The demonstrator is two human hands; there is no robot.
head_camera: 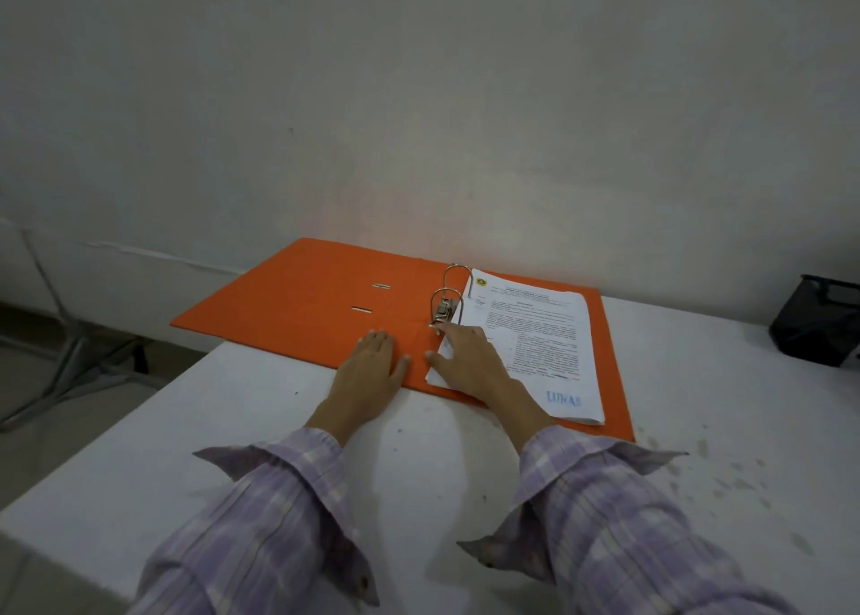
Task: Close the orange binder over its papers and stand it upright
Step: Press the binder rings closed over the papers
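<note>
An orange binder (302, 302) lies flat and wide open on the white table (232, 428), its left cover partly past the table's left edge. A stack of printed papers (540, 335) sits on its right half, threaded on the metal rings (449, 288). My left hand (372, 363) rests palm down, fingers apart, on the binder's spine area near its front edge. My right hand (470, 358) lies flat on the papers' near left corner, fingertips next to the lever clip (442, 316). Neither hand grips anything.
A black container (814, 321) stands at the table's far right edge. A pale wall rises right behind the binder. To the left, beyond the table edge, metal legs (65, 363) of some stand are on the floor. Dark specks dot the table at right.
</note>
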